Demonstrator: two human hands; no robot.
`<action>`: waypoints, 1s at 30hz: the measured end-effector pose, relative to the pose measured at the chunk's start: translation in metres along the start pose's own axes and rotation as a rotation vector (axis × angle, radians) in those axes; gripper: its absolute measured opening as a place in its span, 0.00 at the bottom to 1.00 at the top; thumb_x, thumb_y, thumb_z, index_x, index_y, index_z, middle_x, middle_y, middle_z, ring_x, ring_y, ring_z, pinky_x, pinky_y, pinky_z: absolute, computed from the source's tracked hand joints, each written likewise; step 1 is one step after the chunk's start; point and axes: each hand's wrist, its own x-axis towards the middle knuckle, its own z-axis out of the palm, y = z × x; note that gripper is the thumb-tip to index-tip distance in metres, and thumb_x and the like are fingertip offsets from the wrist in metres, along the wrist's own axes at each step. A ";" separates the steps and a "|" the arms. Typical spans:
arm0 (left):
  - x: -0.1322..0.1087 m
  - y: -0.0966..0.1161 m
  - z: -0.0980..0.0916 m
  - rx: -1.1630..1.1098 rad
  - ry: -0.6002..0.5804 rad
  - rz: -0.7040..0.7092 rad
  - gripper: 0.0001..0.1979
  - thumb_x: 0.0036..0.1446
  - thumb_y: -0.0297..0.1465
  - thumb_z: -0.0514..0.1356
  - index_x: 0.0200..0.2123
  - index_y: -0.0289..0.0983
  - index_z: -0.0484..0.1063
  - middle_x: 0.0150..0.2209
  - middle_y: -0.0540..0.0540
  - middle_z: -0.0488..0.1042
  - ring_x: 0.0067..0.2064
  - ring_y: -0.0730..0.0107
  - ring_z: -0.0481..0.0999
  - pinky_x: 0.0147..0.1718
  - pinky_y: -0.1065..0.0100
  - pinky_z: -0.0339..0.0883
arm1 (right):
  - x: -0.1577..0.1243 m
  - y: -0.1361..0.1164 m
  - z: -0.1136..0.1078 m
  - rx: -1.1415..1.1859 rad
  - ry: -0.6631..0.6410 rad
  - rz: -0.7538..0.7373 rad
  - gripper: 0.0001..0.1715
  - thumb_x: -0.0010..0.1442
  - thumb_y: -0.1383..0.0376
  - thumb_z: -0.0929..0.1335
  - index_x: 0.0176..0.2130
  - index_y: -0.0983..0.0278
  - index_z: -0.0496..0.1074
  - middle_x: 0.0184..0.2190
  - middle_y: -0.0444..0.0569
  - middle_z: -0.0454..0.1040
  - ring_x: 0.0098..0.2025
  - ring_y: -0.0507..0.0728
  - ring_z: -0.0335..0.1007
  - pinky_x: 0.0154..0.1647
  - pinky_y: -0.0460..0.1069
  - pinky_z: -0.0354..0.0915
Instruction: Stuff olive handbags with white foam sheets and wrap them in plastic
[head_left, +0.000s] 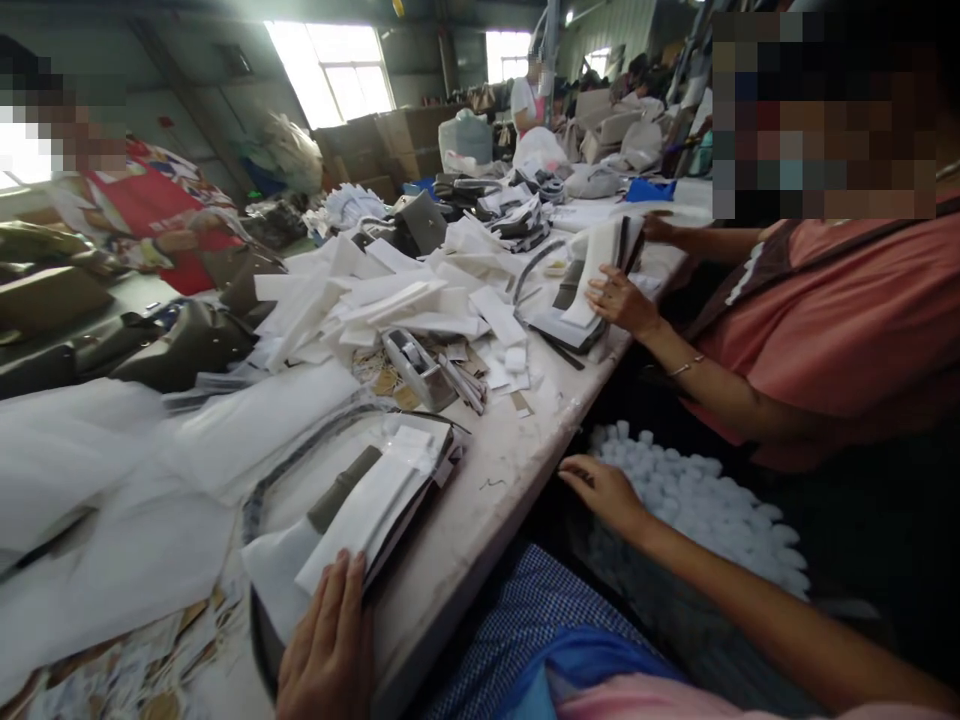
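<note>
A handbag (345,490) lies on its side on the table, with a wrapped, curved handle and a strip of white padding (375,505) across it. Shiny clear material, like tape or film, covers the padding's far end. My left hand (330,630) rests on the near end, fingers flat against the padding and thumb hidden. Off the table's edge, my right hand (607,495) hovers with loosely bent fingers, a gap between them, and nothing visible inside. Below it sit many small white rolls (675,490). A tape dispenser (416,370) stands beyond the bag.
White padding sheets (390,290) heap up mid-table. On the right, a co-worker's hand (626,300) holds another padded bag (581,290). Scraps (510,365) lie near the dispenser. Across the table, a person in a red apron (169,215) stands behind several dark bags (180,345).
</note>
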 end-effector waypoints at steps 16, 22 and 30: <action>0.002 0.003 -0.006 0.019 -0.034 0.021 0.32 0.66 0.25 0.53 0.70 0.46 0.49 0.66 0.46 0.63 0.63 0.59 0.67 0.61 0.59 0.60 | -0.014 0.120 -0.027 -0.299 0.013 -0.097 0.18 0.55 0.55 0.68 0.43 0.59 0.79 0.49 0.60 0.78 0.52 0.72 0.74 0.56 0.64 0.67; 0.000 0.003 -0.003 0.052 -0.026 0.028 0.32 0.66 0.23 0.53 0.70 0.46 0.49 0.65 0.47 0.65 0.62 0.59 0.69 0.60 0.60 0.62 | 0.015 0.044 -0.023 -0.227 0.121 -0.242 0.25 0.61 0.52 0.65 0.53 0.59 0.74 0.54 0.55 0.76 0.57 0.67 0.71 0.62 0.63 0.63; -0.004 0.000 -0.001 0.095 0.033 0.037 0.31 0.65 0.22 0.50 0.69 0.45 0.52 0.64 0.48 0.66 0.61 0.62 0.70 0.60 0.62 0.65 | 0.154 -0.084 0.011 -0.144 0.043 -0.461 0.16 0.64 0.60 0.65 0.48 0.59 0.76 0.49 0.51 0.78 0.42 0.59 0.78 0.49 0.54 0.70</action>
